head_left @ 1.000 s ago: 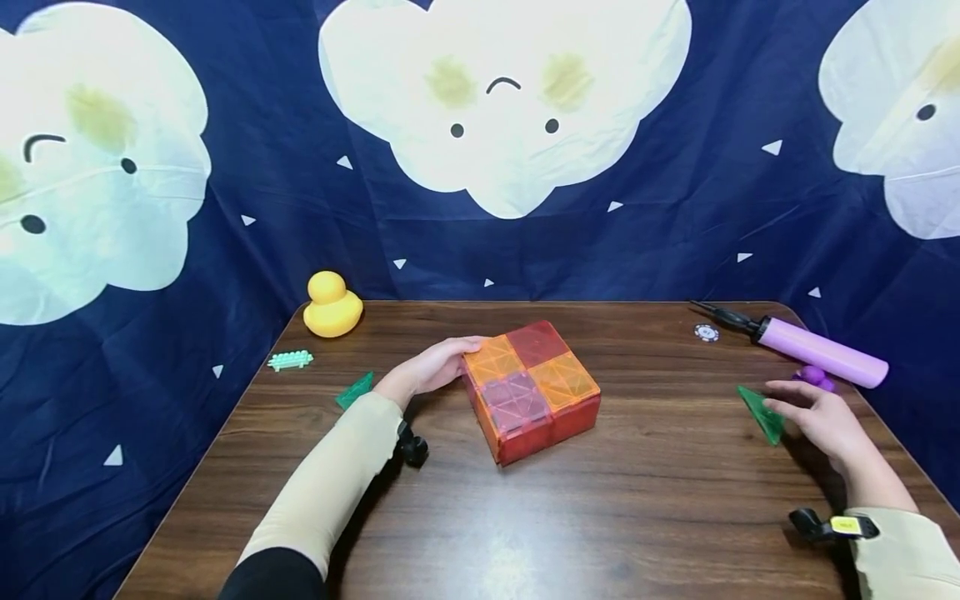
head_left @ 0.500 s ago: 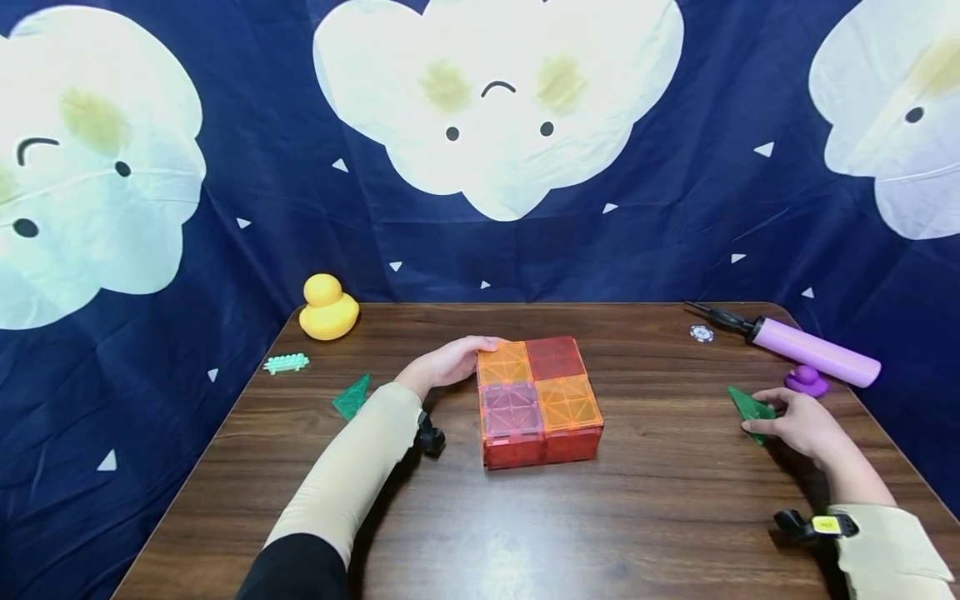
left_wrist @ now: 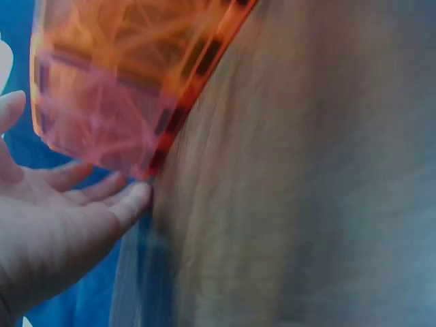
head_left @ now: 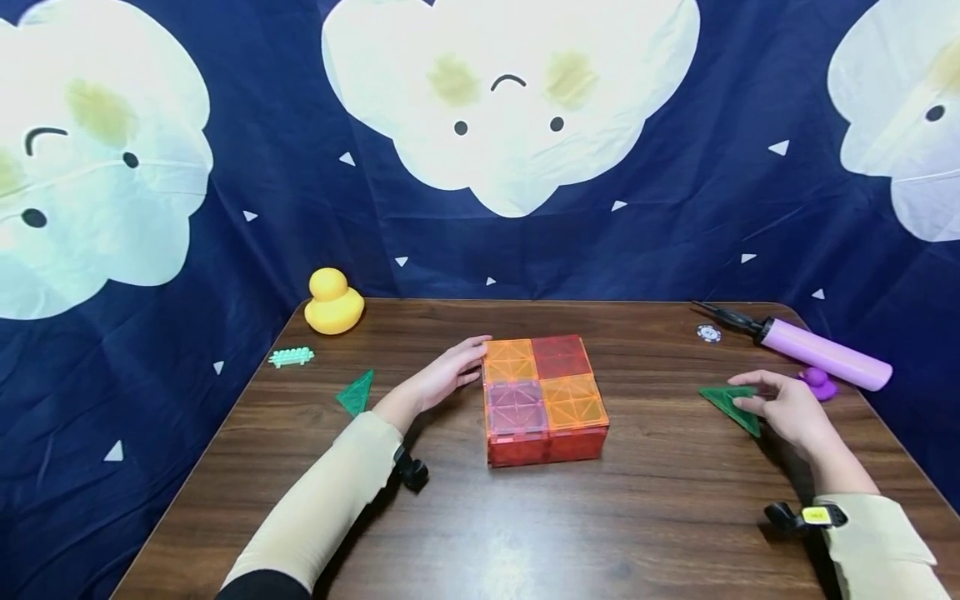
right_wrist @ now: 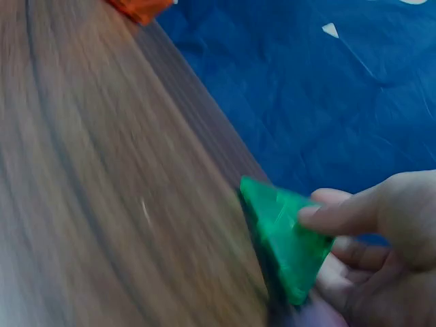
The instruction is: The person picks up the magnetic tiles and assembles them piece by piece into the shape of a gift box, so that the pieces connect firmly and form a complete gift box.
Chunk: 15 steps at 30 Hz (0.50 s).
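Note:
A flat box of translucent magnetic tiles (head_left: 547,447) stands mid-table, its top made of orange, red and purple squares. At its left side is my left hand (head_left: 450,375), the fingers loosely extended by the near-left wall. In the left wrist view, the fingertips (left_wrist: 138,195) lie close to the box's lower corner; contact is hard to tell. My right hand (head_left: 791,408) pinches a green triangular tile (head_left: 731,406) between thumb and fingers. The right wrist view shows the thumb on the face of that tile (right_wrist: 289,238). A second green triangular tile (head_left: 357,392) lies left of my left forearm.
A yellow rubber duck (head_left: 333,304) and a mint-coloured small toy (head_left: 291,357) sit at the back left. Toward the back right are a poker chip (head_left: 708,333), a pink hand pump (head_left: 825,354) and a purple duck (head_left: 817,383) just beyond my right hand.
The box has turned so its front faces me more squarely, and my left fingers have loosened from it. My right hand has taken hold of the green tile and moved it left.

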{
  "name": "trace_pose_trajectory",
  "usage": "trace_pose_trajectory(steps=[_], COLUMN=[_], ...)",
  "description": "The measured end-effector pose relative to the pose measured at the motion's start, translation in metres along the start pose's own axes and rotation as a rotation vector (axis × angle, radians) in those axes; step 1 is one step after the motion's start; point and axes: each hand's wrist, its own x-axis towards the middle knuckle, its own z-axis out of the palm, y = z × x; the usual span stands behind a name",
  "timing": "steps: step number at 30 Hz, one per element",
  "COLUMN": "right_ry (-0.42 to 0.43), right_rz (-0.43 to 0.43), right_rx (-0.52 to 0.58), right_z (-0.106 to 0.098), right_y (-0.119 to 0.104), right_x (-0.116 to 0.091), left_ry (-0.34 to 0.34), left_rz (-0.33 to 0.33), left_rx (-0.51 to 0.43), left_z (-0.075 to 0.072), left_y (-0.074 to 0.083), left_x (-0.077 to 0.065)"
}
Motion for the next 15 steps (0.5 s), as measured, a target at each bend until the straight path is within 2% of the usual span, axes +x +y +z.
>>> trace_pose_trajectory(steps=[5, 8, 11, 15], right_ry=[0.042, 0.052, 0.042, 0.007], right_rz=[-0.051, -0.081, -0.125, -0.173], right_rx=[0.273, 0.416, 0.42, 0.29], right_z=[0.012, 0.021, 0.033, 0.048], right_y=[-0.025, -0.051, -0.084, -0.129], right_x=[0.013, 0.024, 0.033, 0.039], left_ry=[0.002, 0.012, 0.031, 0.053], left_rz=[-0.009, 0.014, 0.04, 0.047], left_rx=[-0.087, -0.115, -0.123, -0.122], left_z=[0.016, 0.026, 0.032, 0.034], left_y=[-0.004, -0.007, -0.008, -0.009], left_x=[-0.025, -0.032, -0.035, -0.034])
